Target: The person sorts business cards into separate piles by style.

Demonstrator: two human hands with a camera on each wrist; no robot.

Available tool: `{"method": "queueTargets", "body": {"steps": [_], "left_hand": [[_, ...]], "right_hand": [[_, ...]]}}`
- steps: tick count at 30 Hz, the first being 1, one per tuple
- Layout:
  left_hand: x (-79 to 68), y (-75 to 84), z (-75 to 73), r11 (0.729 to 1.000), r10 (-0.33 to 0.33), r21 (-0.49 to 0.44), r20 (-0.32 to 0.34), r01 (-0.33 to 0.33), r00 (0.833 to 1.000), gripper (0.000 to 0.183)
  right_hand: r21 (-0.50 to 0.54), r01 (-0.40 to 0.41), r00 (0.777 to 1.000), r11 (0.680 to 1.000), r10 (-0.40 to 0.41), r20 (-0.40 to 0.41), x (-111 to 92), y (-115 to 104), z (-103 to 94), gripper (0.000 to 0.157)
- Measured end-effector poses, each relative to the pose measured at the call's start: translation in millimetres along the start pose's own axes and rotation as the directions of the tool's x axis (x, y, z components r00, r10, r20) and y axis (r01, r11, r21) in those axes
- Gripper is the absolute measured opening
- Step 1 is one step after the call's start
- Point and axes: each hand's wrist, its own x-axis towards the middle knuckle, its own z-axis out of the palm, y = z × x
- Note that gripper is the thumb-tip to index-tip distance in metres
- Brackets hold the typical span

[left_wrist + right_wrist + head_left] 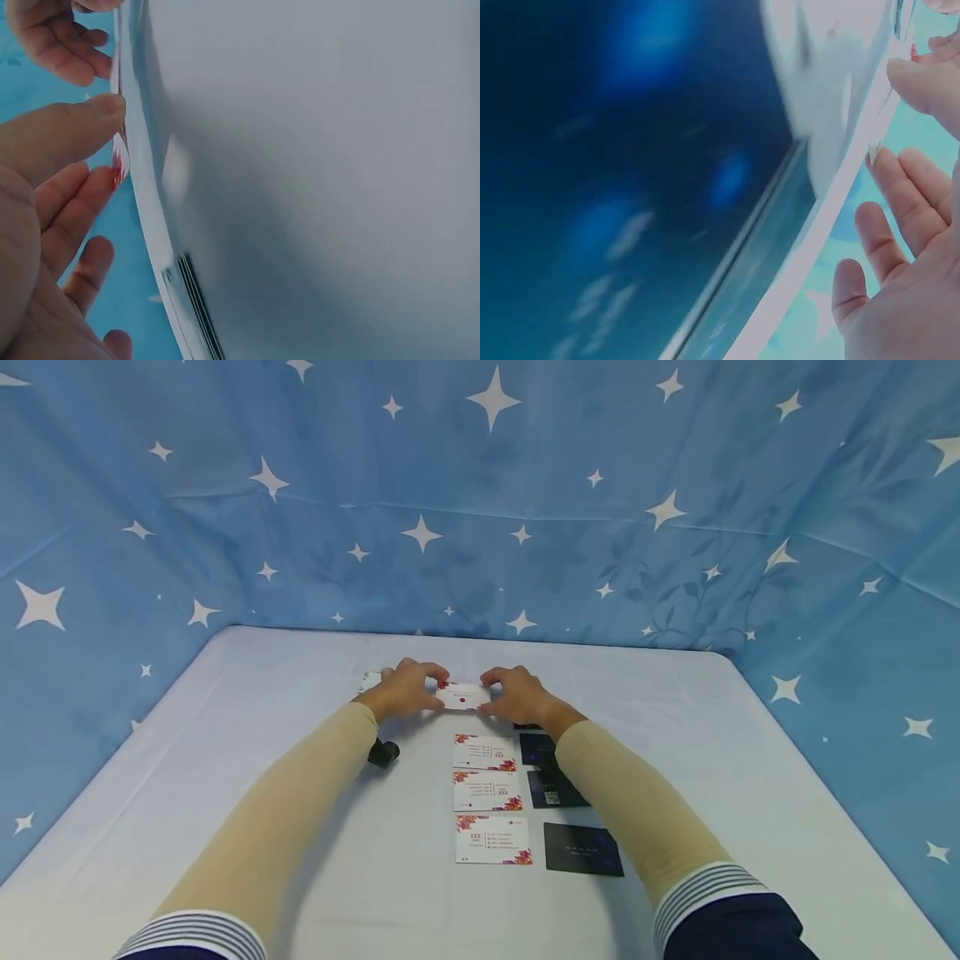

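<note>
Both hands hold one white business card [463, 696] with red and orange floral corners, raised a little over the far part of the table. My left hand [408, 687] pinches its left end between thumb and fingers. At the opposite end my right hand [520, 693] grips the card the same way. In the left wrist view the left thumb [71, 131] lies at the edge of the card, seen nearly edge-on. The right wrist view shows the right hand [907, 277] with its lower fingers spread off the card.
Three white floral cards [493, 840] form a column on the white table [337, 877]. Right of them runs a column of dark blue cards [583, 849], partly under the right forearm. A small stack of cards [196, 307] stands by the left hand. A starry blue curtain [450, 485] hangs behind.
</note>
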Motion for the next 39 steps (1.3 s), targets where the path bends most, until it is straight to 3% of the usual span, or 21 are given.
{"method": "queueTargets", "body": {"steps": [14, 26, 33, 39], "left_hand": [[15.3, -15.5, -8.3, 0.998, -0.021, 0.058, 0.007, 0.021, 1.000, 0.049], [13.6, -20.3, -11.0, 0.995, -0.073, 0.076, 0.046, 0.069, 0.996, 0.051], [11.4, -20.3, -11.4, 0.996, -0.065, 0.058, 0.042, 0.062, 0.997, 0.055], [2.6, -8.1, -5.7, 0.999, -0.003, 0.051, 0.024, 0.002, 1.000, 0.058]], "right_hand": [[-0.010, -0.057, 0.998, 0.998, 0.057, -0.009, 19, -18, 6.8, 0.057], [-0.006, -0.080, 0.997, 0.997, 0.080, 0.017, 23, -25, 12.5, 0.060], [-0.018, -0.074, 0.997, 0.997, 0.075, 0.016, 18, -25, 10.9, 0.061], [-0.013, -0.046, 0.999, 0.999, 0.047, 0.008, 1, -20, -0.2, 0.060]]}}
